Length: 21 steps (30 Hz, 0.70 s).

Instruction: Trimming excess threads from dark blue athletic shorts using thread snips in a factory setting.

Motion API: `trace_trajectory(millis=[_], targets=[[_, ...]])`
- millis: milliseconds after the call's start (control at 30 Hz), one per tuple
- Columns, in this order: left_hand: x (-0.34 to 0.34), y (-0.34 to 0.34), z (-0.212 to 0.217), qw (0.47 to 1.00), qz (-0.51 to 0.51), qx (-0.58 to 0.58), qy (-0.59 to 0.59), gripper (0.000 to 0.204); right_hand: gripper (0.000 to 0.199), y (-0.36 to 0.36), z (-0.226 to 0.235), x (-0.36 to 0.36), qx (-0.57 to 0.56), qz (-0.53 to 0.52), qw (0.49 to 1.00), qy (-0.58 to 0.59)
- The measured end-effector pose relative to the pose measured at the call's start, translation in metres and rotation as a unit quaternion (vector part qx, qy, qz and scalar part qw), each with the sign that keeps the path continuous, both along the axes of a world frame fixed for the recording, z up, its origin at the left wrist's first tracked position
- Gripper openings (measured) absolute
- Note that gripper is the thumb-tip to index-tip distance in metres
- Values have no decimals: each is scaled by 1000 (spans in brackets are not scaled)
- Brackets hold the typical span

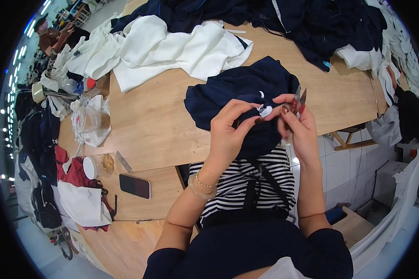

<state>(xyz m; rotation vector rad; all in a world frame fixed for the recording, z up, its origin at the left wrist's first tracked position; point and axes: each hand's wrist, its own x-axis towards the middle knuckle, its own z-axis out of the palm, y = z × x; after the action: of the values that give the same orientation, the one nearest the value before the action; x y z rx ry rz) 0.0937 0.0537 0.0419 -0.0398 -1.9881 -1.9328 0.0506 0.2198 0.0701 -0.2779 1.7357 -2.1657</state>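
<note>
A dark navy garment lies bunched on the wooden table, its lower part drooping over the table's edge toward me. My left hand pinches the fabric beside a small white label. My right hand holds small thread snips with red handles, blades pointing up, and its fingertips also touch the label area. Both hands meet over the garment, just in front of my striped top.
White garments and a dark fabric pile cover the table's far side. At left stand a black phone, a lidded clear jar, plastic bags and red and white cloth. A person sits far left.
</note>
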Motion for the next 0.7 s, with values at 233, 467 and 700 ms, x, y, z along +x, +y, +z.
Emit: trace_trajectory(millis=[233, 467, 700], targets=[[0, -4, 7, 999, -21, -24, -8, 18, 23, -19, 22, -3, 180, -1, 959, 219], [1, -4, 9, 988, -53, 114, -90, 38, 9, -18, 24, -10, 170, -5, 941, 291], [3, -5, 10, 986, -55, 127, -97, 43, 12, -14, 34, -19, 179, 64, 975, 115]])
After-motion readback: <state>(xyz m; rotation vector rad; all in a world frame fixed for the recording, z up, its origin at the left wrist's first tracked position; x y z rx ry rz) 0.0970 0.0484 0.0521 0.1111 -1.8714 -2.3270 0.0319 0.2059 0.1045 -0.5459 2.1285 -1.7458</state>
